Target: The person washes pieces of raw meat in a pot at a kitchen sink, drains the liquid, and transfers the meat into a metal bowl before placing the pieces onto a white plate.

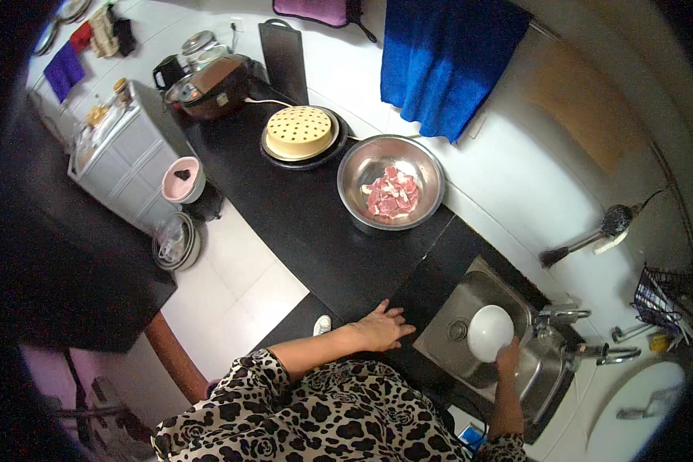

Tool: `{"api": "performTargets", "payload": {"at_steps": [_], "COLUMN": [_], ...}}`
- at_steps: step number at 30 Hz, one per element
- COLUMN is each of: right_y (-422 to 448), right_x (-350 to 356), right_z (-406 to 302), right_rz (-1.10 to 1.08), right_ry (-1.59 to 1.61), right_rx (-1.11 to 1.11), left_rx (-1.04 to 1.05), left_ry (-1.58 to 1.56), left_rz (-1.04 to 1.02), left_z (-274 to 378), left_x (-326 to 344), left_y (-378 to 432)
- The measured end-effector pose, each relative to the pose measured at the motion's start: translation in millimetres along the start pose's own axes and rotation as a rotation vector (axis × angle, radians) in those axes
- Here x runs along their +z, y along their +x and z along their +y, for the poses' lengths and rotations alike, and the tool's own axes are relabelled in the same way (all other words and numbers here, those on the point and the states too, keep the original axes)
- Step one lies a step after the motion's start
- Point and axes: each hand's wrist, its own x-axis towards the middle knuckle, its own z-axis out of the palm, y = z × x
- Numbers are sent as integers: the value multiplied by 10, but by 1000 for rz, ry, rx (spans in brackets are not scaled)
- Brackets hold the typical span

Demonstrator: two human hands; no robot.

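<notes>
My right hand grips the rim of a white bowl, which is held over the stainless steel sink. The bowl's smooth rounded side faces up, close to the drain. To the left, my left hand rests on the edge of the black countertop with its fingers spread and nothing in them. Farther back on the counter stands a large stainless steel bowl with slices of raw meat in its bottom.
Two faucets rise behind the sink. A yellow perforated basket sits upside down on a pan beside the meat bowl. Beyond it are a brown rice cooker and a black cutting board. A blue towel hangs on the wall.
</notes>
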Motion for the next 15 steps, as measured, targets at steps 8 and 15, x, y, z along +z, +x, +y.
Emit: {"api": "performTargets", "payload": {"at_steps": [8, 15], "right_y": [-117, -561], "right_x": [29, 283], "right_z": [-490, -1741], "right_rz": [35, -675], "right_ry": [395, 1212], "right_rx": [261, 361], "left_rx": [129, -112], "left_ry": [92, -645], "left_rz": [58, 500], "left_z": [-717, -1007], "left_x": [-329, -488], "left_y": [-212, -179]}}
